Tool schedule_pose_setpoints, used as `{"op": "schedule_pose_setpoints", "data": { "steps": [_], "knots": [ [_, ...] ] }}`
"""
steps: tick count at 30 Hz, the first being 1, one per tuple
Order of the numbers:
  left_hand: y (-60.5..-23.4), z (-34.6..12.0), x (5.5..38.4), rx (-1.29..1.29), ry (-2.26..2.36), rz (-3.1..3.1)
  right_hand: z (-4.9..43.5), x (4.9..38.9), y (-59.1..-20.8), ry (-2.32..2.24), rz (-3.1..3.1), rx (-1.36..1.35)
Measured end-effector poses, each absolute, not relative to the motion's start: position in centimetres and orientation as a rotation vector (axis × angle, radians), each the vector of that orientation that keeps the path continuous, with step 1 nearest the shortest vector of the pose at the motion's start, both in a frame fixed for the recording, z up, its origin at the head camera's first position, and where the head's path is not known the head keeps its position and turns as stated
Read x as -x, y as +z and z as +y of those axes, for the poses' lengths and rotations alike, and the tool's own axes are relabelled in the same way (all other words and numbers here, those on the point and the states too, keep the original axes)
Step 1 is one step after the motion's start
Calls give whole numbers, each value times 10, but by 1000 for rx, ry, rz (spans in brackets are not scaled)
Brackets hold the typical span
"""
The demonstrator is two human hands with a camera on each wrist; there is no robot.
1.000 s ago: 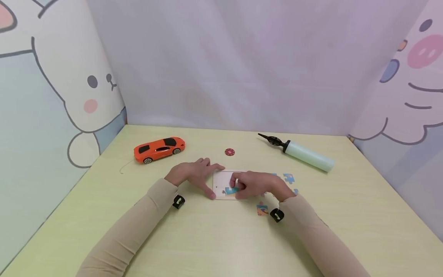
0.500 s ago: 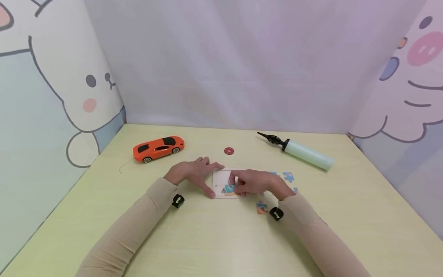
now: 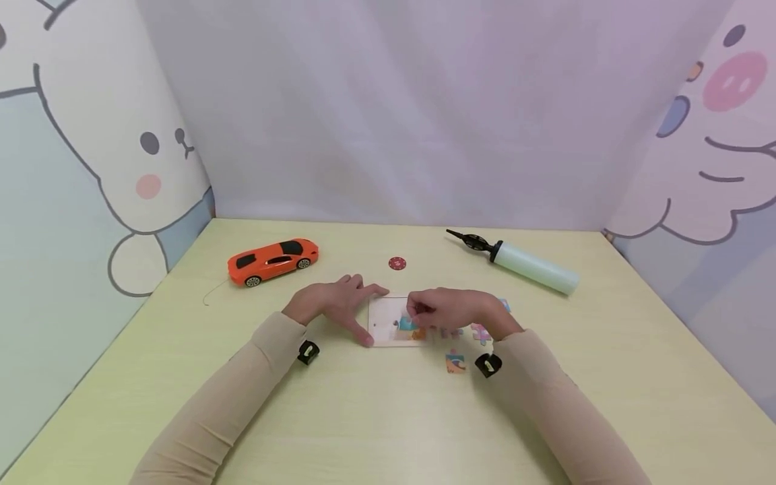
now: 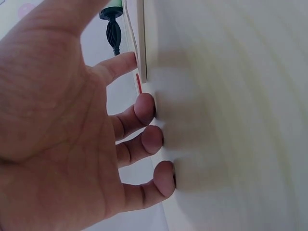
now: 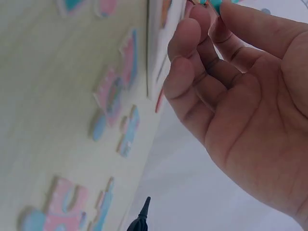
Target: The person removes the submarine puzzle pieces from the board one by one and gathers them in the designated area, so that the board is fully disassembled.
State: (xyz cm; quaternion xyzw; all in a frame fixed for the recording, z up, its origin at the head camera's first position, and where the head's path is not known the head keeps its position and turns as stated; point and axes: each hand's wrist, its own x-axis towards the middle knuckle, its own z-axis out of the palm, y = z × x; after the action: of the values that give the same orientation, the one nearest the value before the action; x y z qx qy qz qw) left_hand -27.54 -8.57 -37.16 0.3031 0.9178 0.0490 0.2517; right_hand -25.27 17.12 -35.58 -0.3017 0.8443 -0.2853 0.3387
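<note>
My left hand (image 3: pixel 342 306) is stretched wide at the left side of a flat white puzzle tray (image 3: pixel 382 316), the forefinger at its far corner and the thumb at its near one. In the left wrist view the other fingertips (image 4: pixel 153 139) point down at the tabletop. Over the right part of the tray, my right hand (image 3: pixel 445 306) pinches a teal puzzle piece (image 5: pixel 215 6) between thumb and fingers, the rest of its fingers curled. A teal-and-orange patch (image 3: pixel 409 326) shows below those fingertips. The hand hides the tray's right end.
Several loose puzzle pieces (image 3: pixel 481 333) lie right of the tray, partly under my right forearm; one piece (image 3: pixel 455 362) is nearer me. Farther back are an orange toy car (image 3: pixel 273 262), a red round chip (image 3: pixel 397 263) and a pale green hand pump (image 3: pixel 536 268).
My right hand has shifted slightly right and up over the tray, and the teal-and-orange patch has moved rightward with it. My left hand stays at the tray's edge. The view has shifted slightly.
</note>
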Motion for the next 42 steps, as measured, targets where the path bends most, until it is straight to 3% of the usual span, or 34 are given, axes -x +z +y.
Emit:
{"op": "schedule_pose_setpoints", "data": {
  "steps": [17,42],
  "knots": [
    [-371,-87,276,-842,176,2475,216,249,-338,-717,2275,916],
    [-370,-89,278,-861,198,2464,283,232,-346,-770,2140,719]
  ]
}}
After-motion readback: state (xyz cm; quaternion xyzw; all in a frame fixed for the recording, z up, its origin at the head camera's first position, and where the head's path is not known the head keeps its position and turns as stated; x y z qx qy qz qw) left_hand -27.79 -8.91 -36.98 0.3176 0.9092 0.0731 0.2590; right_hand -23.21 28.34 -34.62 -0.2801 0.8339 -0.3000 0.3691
